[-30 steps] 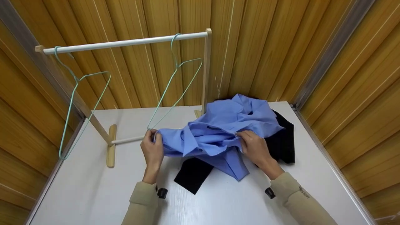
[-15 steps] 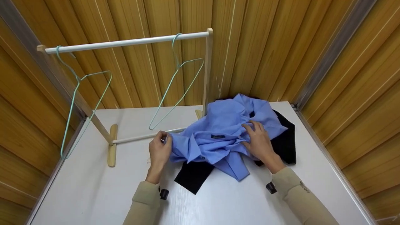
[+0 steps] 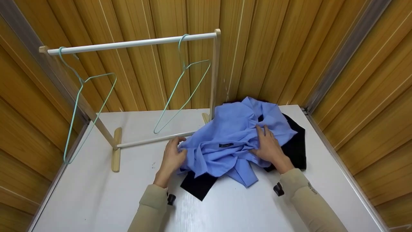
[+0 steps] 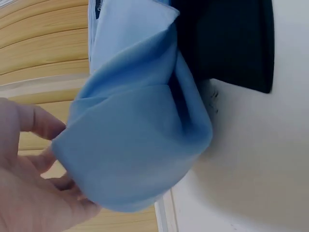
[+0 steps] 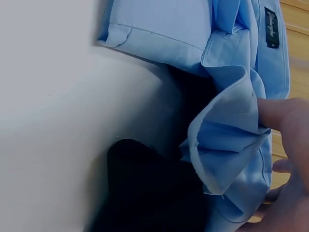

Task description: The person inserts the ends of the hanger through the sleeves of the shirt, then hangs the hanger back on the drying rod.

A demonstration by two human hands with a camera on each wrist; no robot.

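We see a blue shirt (image 3: 233, 117) lying in a rumpled heap on the white counter (image 3: 231, 212), right of centre and close to the back wall (image 3: 273, 58) of wood-patterned panels. Its cloth is plain and bunched in loose folds; a small black label (image 3: 226, 145) with pale lettering sits inside the neckline, and a folded flap points toward us at the front. In the right wrist view we look into a gaping, crumpled opening with a stitched hem.

Our left hand (image 3: 173, 161) is at the shirt's left edge, its fingers bent and touching the cloth; we cannot tell whether they pinch it. Our right hand (image 3: 269, 148) rests on the right side with fingers spread, thumb apart, a bunched fold between; we cannot tell whether they grasp it.

Black cloth (image 3: 296, 151) lies under the shirt, sticking out at the right and front and showing through a gap near the back. To the left stands a rack (image 3: 128, 45), its lower rail running behind the left hand until the shirt hides the end. Two mint-green wire hangers dangle from the top bar, the left hanger (image 3: 82, 82) well apart from the shirt, the right hanger (image 3: 185, 68) nearer.
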